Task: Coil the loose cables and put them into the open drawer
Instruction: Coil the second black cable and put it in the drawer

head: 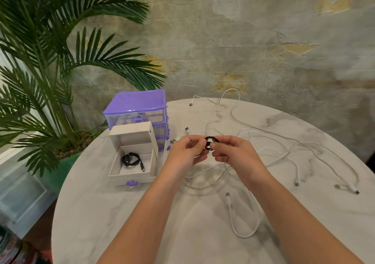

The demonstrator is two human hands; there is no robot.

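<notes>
1. Both hands are up mid-frame over the round marble table, the left hand and right hand each pinching a small black ring-shaped band between them.
2. The open drawer sits left of centre, pulled out of the purple mini drawer unit, with a coiled black cable inside.
3. Loose white cables sprawl across the right half.
4. Palm plant at upper left.

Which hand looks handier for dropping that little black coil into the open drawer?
Probably the left hand. Both hands pinch the black coil, but the open drawer, already holding one black cable, sits on the person's left, just beside that hand. The right hand would have to cross over.
</notes>
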